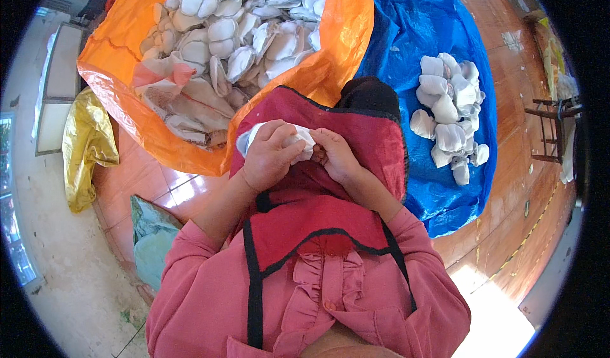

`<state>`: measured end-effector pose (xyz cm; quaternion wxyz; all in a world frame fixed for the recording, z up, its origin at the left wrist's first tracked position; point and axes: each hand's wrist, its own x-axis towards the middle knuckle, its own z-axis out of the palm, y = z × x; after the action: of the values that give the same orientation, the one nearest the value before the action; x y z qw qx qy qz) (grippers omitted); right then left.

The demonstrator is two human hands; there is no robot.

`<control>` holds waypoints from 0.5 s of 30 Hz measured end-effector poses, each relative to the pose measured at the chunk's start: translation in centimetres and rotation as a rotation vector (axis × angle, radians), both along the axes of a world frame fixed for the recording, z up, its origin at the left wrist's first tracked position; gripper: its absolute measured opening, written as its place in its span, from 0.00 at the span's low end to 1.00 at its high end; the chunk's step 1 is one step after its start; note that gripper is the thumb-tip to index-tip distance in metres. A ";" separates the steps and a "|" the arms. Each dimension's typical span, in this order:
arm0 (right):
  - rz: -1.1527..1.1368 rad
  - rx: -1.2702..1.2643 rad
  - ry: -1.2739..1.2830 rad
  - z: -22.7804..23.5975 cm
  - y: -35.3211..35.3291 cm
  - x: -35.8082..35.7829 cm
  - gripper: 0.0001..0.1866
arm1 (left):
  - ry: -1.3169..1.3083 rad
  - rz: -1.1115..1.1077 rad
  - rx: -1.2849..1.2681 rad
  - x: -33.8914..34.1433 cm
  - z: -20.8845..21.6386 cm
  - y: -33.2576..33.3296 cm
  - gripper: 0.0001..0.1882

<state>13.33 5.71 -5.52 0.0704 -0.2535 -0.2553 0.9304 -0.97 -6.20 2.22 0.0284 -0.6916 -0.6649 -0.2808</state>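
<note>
Above my lap I hold a white, rounded piece that looks like padded fabric (304, 135). My left hand (272, 156) is closed over its left and middle part, fingers bent across the top. My right hand (335, 157) pinches its right end between thumb and fingers. The hands partly cover the piece, so its full shape is hidden. Under them lies the red apron (362, 132) with black edging. Many similar white pieces (222, 30) fill a large open orange sack (352, 46) ahead and to the left.
A blue plastic sheet or sack (406, 34) lies flat at my right, with a heap of white pieces (451, 135) on it. A yellow sack (89, 142) and a green sack (152, 237) are on the left. A small wooden stool (553, 132) stands at far right on the tiled floor.
</note>
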 end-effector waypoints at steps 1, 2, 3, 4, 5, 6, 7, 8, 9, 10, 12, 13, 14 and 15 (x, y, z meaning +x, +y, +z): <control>0.005 -0.001 -0.001 0.2 0.0 0.0 0.10 | 0.011 -0.012 0.005 -0.2 -0.1 -0.1 0.15; 0.010 -0.003 -0.002 0.3 0.0 -0.1 0.10 | 0.022 -0.024 0.009 -0.4 -0.3 -0.2 0.15; 0.016 -0.016 -0.008 0.5 0.0 0.0 0.10 | 0.045 -0.049 0.024 -0.6 -0.6 -0.2 0.15; 0.020 -0.030 -0.013 0.7 0.0 0.0 0.09 | 0.068 -0.076 0.038 -1.0 -1.0 -0.2 0.15; 0.025 -0.044 -0.018 0.7 0.0 0.0 0.09 | 0.092 -0.103 0.053 -1.3 -1.2 -0.3 0.14; 0.039 -0.075 -0.005 0.6 0.0 0.0 0.09 | 0.080 -0.098 0.059 -1.4 -1.3 -0.4 0.14; 0.053 -0.105 0.007 0.4 0.1 0.0 0.09 | 0.068 -0.094 0.066 -1.4 -1.5 -0.4 0.14; 0.068 -0.136 0.020 0.3 0.2 0.0 0.08 | 0.055 -0.089 0.074 -1.5 -1.6 -0.5 0.14; 0.069 -0.149 0.024 0.3 0.2 0.0 0.08 | 0.042 -0.093 0.080 -1.6 -1.8 -0.6 0.13; 0.072 -0.161 0.028 0.4 0.2 0.0 0.08 | 0.029 -0.096 0.087 -1.8 -2.0 -0.6 0.12; 0.069 -0.170 0.026 0.7 0.3 0.0 0.08 | 0.027 -0.098 0.099 -2.2 -2.1 -0.7 0.11; 0.062 -0.168 0.020 0.9 0.2 0.0 0.08 | 0.036 -0.098 0.103 -2.4 -2.1 -0.8 0.10; 0.055 -0.166 0.014 1.0 0.2 0.0 0.08 | 0.046 -0.098 0.107 -2.5 -2.0 -0.9 0.10; 0.038 -0.201 0.021 0.7 0.2 0.0 0.08 | 0.045 -0.083 0.076 -2.8 -2.1 -1.2 0.09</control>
<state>13.29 5.90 -4.78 0.0295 -0.2444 -0.1648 0.9551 -3.76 -7.37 0.13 0.0580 -0.7230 -0.6237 -0.2914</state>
